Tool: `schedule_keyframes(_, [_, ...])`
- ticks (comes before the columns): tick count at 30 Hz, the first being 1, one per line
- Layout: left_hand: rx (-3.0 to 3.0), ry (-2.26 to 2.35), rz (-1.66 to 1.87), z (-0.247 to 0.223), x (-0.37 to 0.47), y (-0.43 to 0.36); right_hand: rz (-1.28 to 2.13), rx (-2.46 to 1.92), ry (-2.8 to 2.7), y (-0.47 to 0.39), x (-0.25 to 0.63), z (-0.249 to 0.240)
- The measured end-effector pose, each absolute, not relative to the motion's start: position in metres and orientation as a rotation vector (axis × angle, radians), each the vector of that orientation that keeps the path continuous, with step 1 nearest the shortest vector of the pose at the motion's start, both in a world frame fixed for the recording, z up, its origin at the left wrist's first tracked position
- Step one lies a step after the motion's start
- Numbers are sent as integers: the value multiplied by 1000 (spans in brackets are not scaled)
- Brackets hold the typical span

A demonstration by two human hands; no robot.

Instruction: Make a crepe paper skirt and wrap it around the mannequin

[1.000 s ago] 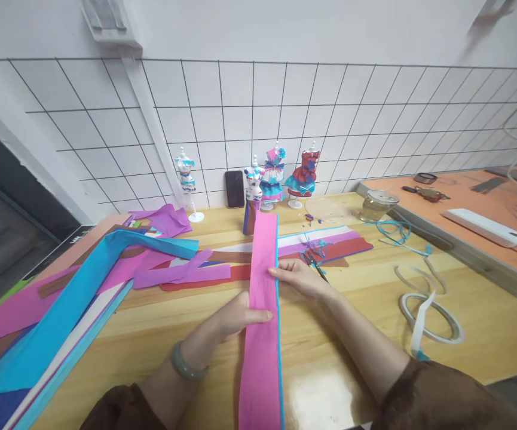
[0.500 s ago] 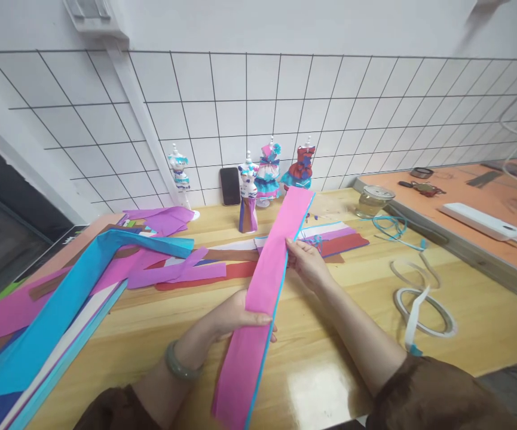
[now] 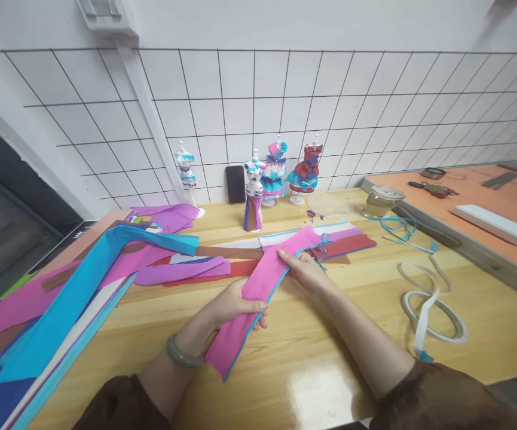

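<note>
A long pink strip [image 3: 265, 280] with a blue edge, of paper or cloth, slants across the middle above the table. My left hand [image 3: 235, 307] grips its lower part, thumb on top and fingers underneath. Higher up, my right hand [image 3: 303, 267] pinches the blue edge between thumb and fingers. The strip's far end lies over a striped white, purple and red piece [image 3: 348, 239] near some small blue ties [image 3: 325, 242]. Behind it stand several small dress forms, among them one with a brown and purple skirt [image 3: 253, 212] and one in a red dress [image 3: 306, 170].
Coloured strips, including a bent blue one [image 3: 83, 286], are heaped at the left. A phone [image 3: 235, 185] leans on the tiled wall. To the right are a glass jar [image 3: 382, 200], blue cord [image 3: 397, 230], a tape roll [image 3: 458, 325] and a white power strip [image 3: 495, 224].
The pink strip's far end has dropped towards the table and its near end has drawn up, so less of its length shows. Both hands keep hold. The view has shifted slightly left.
</note>
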State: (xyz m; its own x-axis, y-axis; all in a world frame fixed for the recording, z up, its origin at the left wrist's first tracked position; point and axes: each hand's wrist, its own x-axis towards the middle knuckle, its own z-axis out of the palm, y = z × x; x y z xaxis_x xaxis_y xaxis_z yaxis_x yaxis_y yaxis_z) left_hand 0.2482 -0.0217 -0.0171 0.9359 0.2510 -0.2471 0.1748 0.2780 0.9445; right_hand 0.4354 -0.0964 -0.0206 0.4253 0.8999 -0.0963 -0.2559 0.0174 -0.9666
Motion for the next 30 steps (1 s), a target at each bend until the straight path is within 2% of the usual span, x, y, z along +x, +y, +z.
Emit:
schedule_keyframes(15, [1370, 341, -3, -12, 233, 6, 760, -1171, -414, -92, 467, -20])
schedule_keyframes(26, [1318, 446, 319, -21, 238, 17, 609, -961, -264, -97, 479, -13])
schedule_keyframes(30, [1323, 444, 373, -21, 240, 16, 747, -966, -341, -95, 458, -13])
